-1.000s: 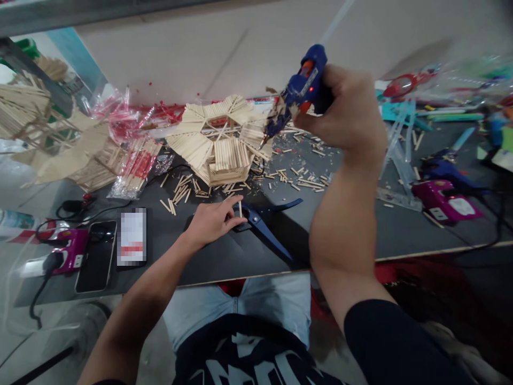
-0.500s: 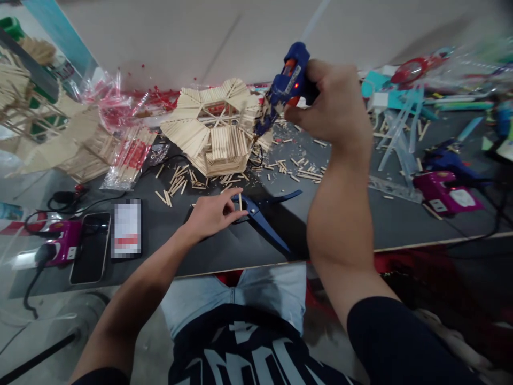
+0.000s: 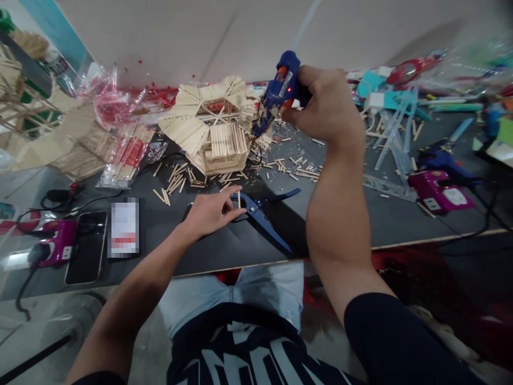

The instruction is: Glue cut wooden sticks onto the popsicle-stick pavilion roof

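Observation:
My right hand (image 3: 326,104) is closed around a blue glue gun (image 3: 276,96) with a small red light. The gun points down, its nozzle close to the right side of a model made of wooden sticks (image 3: 228,141); I cannot tell whether they touch. Between the thumb and finger of my left hand (image 3: 212,211) a short wooden stick (image 3: 239,200) is pinched upright. Just beyond those fingers, blue-handled cutters (image 3: 262,216) lie on the dark table. Cut stick pieces (image 3: 174,179) are scattered in front of the model.
A second stick model (image 3: 72,133) and a plastic bag of sticks (image 3: 124,155) are at left. A phone (image 3: 86,246) and a purple power adapter (image 3: 58,240) lie near the front left. At right are another purple adapter (image 3: 438,191), another blue glue gun (image 3: 441,160) and clear plastic strips (image 3: 395,133).
The glue gun has come slightly down and left with my right hand, closer to the model. My left hand keeps its pinch on the stick. The whole view has shifted a little.

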{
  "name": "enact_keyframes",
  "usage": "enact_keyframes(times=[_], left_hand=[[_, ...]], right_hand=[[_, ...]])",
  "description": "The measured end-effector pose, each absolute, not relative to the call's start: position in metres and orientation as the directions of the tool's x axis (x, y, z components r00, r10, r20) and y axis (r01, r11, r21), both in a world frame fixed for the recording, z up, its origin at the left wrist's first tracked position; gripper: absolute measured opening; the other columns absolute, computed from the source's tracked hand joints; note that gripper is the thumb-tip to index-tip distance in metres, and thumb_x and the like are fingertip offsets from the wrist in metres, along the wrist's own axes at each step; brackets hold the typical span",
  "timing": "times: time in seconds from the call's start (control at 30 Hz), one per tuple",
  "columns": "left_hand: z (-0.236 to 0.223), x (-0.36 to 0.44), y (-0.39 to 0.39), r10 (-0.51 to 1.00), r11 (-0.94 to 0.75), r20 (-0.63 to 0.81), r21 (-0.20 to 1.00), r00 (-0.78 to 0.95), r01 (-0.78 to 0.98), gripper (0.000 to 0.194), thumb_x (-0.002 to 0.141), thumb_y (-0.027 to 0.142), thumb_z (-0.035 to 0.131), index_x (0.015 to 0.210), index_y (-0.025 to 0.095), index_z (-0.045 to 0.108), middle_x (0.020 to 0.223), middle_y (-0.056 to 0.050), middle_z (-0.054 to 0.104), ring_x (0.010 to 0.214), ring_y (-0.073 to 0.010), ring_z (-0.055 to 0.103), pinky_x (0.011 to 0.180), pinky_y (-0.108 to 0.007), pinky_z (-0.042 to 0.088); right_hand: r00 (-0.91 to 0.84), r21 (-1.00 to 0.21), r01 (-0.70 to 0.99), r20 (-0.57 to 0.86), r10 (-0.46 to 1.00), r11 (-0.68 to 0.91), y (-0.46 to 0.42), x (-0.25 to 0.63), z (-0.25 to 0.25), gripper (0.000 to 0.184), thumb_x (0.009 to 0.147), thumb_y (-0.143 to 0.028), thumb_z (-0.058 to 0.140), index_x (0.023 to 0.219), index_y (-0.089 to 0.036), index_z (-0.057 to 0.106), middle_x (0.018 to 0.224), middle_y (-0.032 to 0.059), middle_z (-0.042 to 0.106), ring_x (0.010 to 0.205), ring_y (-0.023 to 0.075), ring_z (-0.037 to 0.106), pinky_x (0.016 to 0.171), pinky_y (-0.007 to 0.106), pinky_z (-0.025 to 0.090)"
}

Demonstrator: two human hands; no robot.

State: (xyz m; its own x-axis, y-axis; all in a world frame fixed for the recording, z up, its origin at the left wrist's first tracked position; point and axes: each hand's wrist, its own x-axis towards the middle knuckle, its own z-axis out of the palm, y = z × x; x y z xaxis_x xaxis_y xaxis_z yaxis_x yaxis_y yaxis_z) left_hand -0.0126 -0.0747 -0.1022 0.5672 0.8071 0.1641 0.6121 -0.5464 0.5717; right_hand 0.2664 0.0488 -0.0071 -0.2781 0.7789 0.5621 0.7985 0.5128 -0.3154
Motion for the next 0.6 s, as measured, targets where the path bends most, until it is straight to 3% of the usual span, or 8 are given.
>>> enact_keyframes(times=[0.17, 0.6], left_hand=[[-0.1023, -0.0123, -0.0747, 0.809, -0.546, 0.160, 0.561, 0.565, 0.622, 0.054, 0.094, 0.042, 0.075, 0.142, 0.020, 0.059, 0.080, 0.003, 0.079, 0.070, -0.0130, 0.073, 0.066, -0.021, 0.047], [-0.1004, -0.0118, -0.0754, 0.803, -0.559, 0.154, 0.529, 0.575, 0.639, 0.053, 0.096, 0.042, 0.073, 0.142, 0.020, 0.058, 0.080, 0.003, 0.078, 0.070, -0.0133, 0.073, 0.066, -0.021, 0.047]], right_hand=[[-0.275, -0.310, 0.804, 0.562, 0.780, 0.507, 0.0509, 0.2684, -0.0097, 0.029, 0.069, -0.005, 0.071, 0.078, -0.019, 0.047, 0.071, -0.0063, 0.048, 0.063, 0.0053, 0.037, 0.058, 0.021, 0.038], [-0.270, -0.341, 0.780, 0.574, 0.773, 0.525, 0.0535, 0.2684, -0.0102, 0.023, 0.070, -0.006, 0.071, 0.083, -0.017, 0.054, 0.073, -0.0053, 0.052, 0.065, 0.0056, 0.038, 0.058, 0.020, 0.038]])
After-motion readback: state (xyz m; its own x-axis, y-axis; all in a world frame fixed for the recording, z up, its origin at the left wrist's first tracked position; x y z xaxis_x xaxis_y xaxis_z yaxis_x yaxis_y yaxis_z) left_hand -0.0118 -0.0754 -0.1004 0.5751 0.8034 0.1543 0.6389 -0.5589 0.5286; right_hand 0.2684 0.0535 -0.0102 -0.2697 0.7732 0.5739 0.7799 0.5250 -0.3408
